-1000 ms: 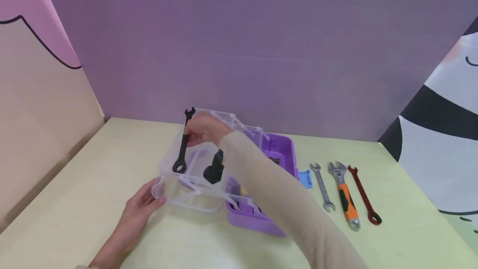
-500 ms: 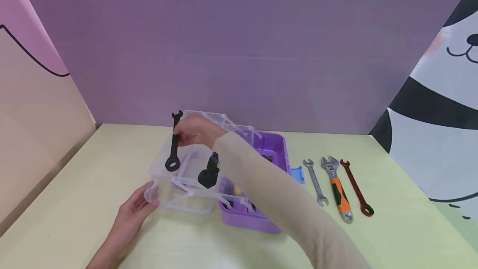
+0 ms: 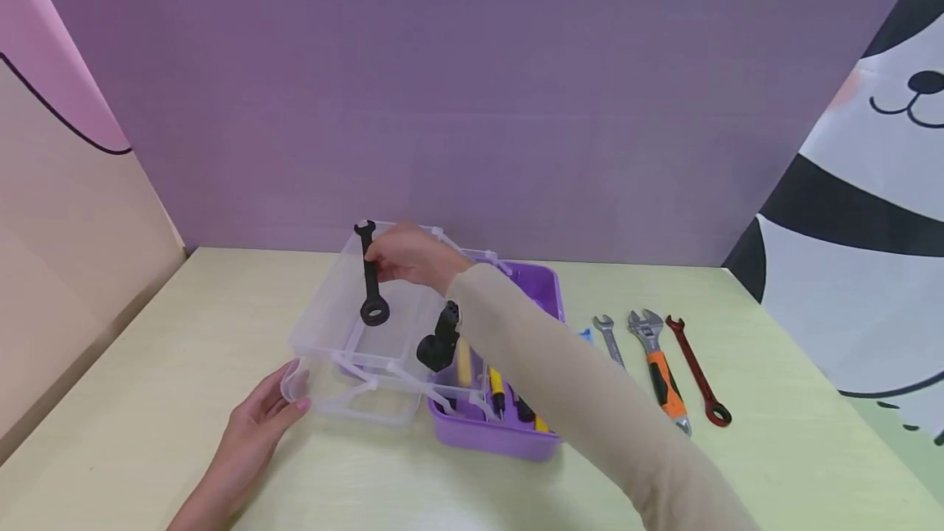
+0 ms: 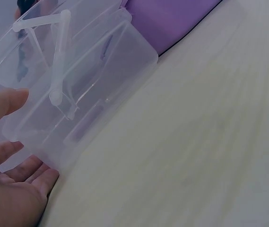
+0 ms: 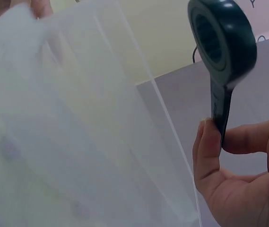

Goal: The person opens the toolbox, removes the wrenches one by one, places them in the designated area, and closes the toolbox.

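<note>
In the head view, my right hand [image 3: 413, 256] pinches a black combination wrench [image 3: 371, 277] above a clear plastic tray [image 3: 324, 310]. The wrench's ring end points down toward me, its open end away. In the right wrist view, the ring end [image 5: 221, 40] stands close to the camera, with thumb and fingertips on the shaft. My left hand [image 3: 254, 433] holds the tray's left end, thumb on the near side; the left wrist view shows its fingers [image 4: 28, 170] at the lower corner. The tray joins a purple toolbox [image 3: 494, 442] by white hinged arms. My right sleeve hides part of the box.
Yellow-handled tools [image 3: 497, 392] lie in the toolbox. On the right of the table [image 3: 147, 351] lie a silver wrench [image 3: 608, 340], an orange-and-black adjustable wrench [image 3: 659, 371] and a red combination wrench [image 3: 699, 371]. A purple wall [image 3: 457, 105] rises behind.
The head view has shifted. My right hand has swung the wrench left, then back right over the tray, and its sleeve now uncovers yellow-handled tools. My left hand stays at the tray's end.
</note>
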`<action>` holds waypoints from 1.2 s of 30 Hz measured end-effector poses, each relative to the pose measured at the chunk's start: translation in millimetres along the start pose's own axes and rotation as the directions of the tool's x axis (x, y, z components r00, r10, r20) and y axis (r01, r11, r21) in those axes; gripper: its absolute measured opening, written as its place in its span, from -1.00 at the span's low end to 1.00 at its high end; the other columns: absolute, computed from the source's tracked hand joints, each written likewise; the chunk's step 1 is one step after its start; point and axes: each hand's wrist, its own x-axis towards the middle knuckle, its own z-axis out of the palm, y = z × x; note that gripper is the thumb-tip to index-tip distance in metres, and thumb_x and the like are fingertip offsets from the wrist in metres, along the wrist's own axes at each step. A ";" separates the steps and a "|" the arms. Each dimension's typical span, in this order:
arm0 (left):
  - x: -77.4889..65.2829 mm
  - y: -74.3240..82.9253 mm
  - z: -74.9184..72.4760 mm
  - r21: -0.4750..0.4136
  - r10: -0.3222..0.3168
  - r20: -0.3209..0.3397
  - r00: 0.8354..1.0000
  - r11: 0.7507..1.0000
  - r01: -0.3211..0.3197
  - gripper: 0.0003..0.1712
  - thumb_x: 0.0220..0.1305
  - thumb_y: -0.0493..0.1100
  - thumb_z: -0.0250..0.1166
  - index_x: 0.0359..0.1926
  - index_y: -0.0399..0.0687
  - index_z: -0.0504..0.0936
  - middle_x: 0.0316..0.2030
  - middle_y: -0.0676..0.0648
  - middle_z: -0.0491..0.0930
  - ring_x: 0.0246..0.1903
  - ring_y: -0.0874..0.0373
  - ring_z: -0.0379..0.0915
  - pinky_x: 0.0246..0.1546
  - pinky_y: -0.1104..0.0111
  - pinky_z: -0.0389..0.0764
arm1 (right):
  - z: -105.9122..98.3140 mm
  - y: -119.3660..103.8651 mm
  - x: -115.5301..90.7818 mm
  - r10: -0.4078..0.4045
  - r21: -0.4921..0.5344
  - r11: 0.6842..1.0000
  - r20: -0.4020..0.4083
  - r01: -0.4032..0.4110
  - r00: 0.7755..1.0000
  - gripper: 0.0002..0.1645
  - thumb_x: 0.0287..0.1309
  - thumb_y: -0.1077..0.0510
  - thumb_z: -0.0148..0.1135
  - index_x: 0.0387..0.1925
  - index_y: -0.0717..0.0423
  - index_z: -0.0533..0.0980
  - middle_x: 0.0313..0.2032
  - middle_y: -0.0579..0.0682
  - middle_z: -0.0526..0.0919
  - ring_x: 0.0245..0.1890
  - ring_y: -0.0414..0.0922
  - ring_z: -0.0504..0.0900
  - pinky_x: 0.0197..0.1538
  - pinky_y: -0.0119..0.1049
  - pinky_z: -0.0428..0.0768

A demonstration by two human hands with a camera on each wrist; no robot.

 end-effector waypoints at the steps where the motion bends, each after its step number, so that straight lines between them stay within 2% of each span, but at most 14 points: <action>1: 0.1 -0.3 -0.6 -0.001 0.001 0.001 1.000 1.000 -0.001 -0.27 0.36 -0.18 0.16 0.43 -0.24 0.05 0.40 -0.38 0.05 -0.01 0.72 0.30 0.01 0.76 0.41 | -2.4 0.8 -0.3 -0.006 -0.004 1.000 0.005 0.006 1.000 -0.62 0.25 0.46 -0.03 0.09 0.55 0.36 -0.36 0.07 0.40 -0.45 -0.09 0.45 0.17 -0.08 0.55; 2: 0.3 -0.5 -1.1 -0.001 0.002 0.003 1.000 1.000 -0.002 -0.27 0.36 -0.18 0.16 0.43 -0.24 0.05 0.40 -0.39 0.04 0.00 0.72 0.30 0.01 0.76 0.41 | -4.8 1.5 -0.9 -0.010 -0.011 1.000 0.008 0.010 1.000 -0.63 0.25 0.46 -0.04 0.08 0.56 0.36 -0.37 0.07 0.40 -0.46 -0.09 0.45 0.16 -0.08 0.56; 5: 0.6 -1.1 -2.0 -0.003 0.012 0.011 1.000 1.000 -0.012 -0.27 0.37 -0.18 0.15 0.43 -0.25 0.04 0.40 -0.40 0.03 0.00 0.71 0.29 0.01 0.76 0.41 | -10.9 3.6 -2.0 -0.020 -0.015 1.000 0.008 0.020 1.000 -0.69 0.23 0.48 -0.05 0.00 0.57 0.37 -0.41 0.06 0.39 -0.51 -0.11 0.44 -0.06 -0.18 0.61; 9: 0.8 -1.3 -2.5 -0.003 0.024 0.017 1.000 1.000 -0.024 -0.28 0.37 -0.19 0.14 0.43 -0.26 0.04 0.40 -0.41 0.03 0.01 0.71 0.29 0.01 0.76 0.41 | -19.0 6.5 -2.9 -0.026 -0.035 0.999 0.003 0.026 1.000 -0.79 0.23 0.48 -0.05 -0.12 0.55 0.39 -0.44 0.06 0.40 -0.54 -0.11 0.44 -0.34 -0.34 0.53; 10: 0.9 -1.4 -2.7 -0.002 0.025 0.018 1.000 1.000 -0.025 -0.28 0.38 -0.19 0.14 0.43 -0.26 0.04 0.40 -0.40 0.03 0.01 0.70 0.30 0.01 0.76 0.41 | -21.3 7.3 -3.5 -0.025 -0.044 0.999 0.003 0.025 1.000 -0.76 0.23 0.47 -0.05 -0.09 0.56 0.39 -0.43 0.06 0.41 -0.53 -0.11 0.44 -0.35 -0.35 0.53; 15: 1.7 -2.1 -2.8 -0.002 0.020 0.014 1.000 1.000 -0.020 -0.28 0.38 -0.19 0.14 0.43 -0.27 0.04 0.40 -0.40 0.04 0.01 0.71 0.30 0.00 0.76 0.41 | -33.3 12.5 -6.3 -0.026 -0.065 0.998 -0.004 0.026 1.000 -0.86 0.24 0.46 -0.05 -0.20 0.49 0.40 -0.40 0.07 0.42 -0.51 -0.10 0.45 -0.39 -0.37 0.53; 19: 2.3 -2.7 -2.4 -0.002 0.011 0.013 1.000 1.000 -0.011 -0.28 0.38 -0.18 0.14 0.43 -0.27 0.04 0.40 -0.40 0.04 0.00 0.72 0.29 0.00 0.77 0.41 | -44.1 18.0 -9.5 -0.032 -0.061 0.998 -0.011 0.032 0.999 -0.92 0.22 0.47 -0.06 -0.31 0.44 0.39 -0.45 0.05 0.41 -0.54 -0.13 0.44 -0.40 -0.39 0.54; 24: 3.3 -2.7 -2.7 0.011 0.010 0.014 1.000 1.000 -0.010 -0.28 0.38 -0.16 0.13 0.43 -0.24 0.04 0.40 -0.39 0.04 -0.01 0.73 0.29 -0.01 0.78 0.41 | -60.4 24.6 -11.5 -0.045 -0.051 0.998 -0.003 0.045 0.999 -0.88 0.21 0.48 -0.11 -0.41 0.34 0.35 -0.42 0.05 0.41 -0.52 -0.13 0.46 -0.34 -0.37 0.55; 28: 3.7 -2.8 -3.0 0.012 0.013 0.017 1.000 1.000 -0.013 -0.28 0.38 -0.17 0.13 0.43 -0.24 0.04 0.40 -0.38 0.04 -0.01 0.72 0.30 0.00 0.78 0.41 | -72.8 28.3 -13.9 -0.029 -0.055 0.998 -0.028 0.027 0.999 -0.93 0.22 0.46 -0.10 -0.28 0.37 0.34 -0.25 0.13 0.43 -0.39 -0.07 0.48 -0.04 -0.20 0.62; 31: 3.3 -2.9 -3.6 0.003 0.019 0.017 1.000 1.000 -0.019 -0.28 0.38 -0.18 0.13 0.43 -0.26 0.04 0.40 -0.39 0.04 0.00 0.71 0.30 0.00 0.77 0.41 | -81.2 31.1 -16.0 -0.013 -0.060 0.998 -0.055 0.009 0.998 -0.82 0.23 0.46 -0.08 -0.12 0.42 0.31 -0.14 0.16 0.41 -0.30 -0.04 0.47 0.19 -0.06 0.54; 33: 3.1 -2.8 -4.2 0.002 0.023 0.020 1.000 1.000 -0.023 -0.28 0.38 -0.18 0.13 0.43 -0.26 0.04 0.40 -0.39 0.03 0.00 0.72 0.29 0.01 0.77 0.41 | -86.9 33.2 -17.5 -0.011 -0.073 0.997 -0.065 0.007 0.998 -0.74 0.24 0.46 -0.07 -0.03 0.49 0.32 -0.14 0.16 0.42 -0.30 -0.05 0.46 0.21 -0.05 0.52; 36: 2.6 -2.3 -5.6 0.003 0.024 0.022 0.999 1.000 -0.025 -0.29 0.39 -0.18 0.12 0.43 -0.26 0.03 0.40 -0.40 0.01 0.00 0.73 0.29 0.00 0.77 0.41 | -94.6 35.9 -20.7 -0.024 -0.101 0.995 -0.059 0.018 0.998 -0.66 0.24 0.45 -0.06 0.02 0.58 0.35 -0.18 0.16 0.44 -0.34 -0.09 0.46 0.14 -0.11 0.55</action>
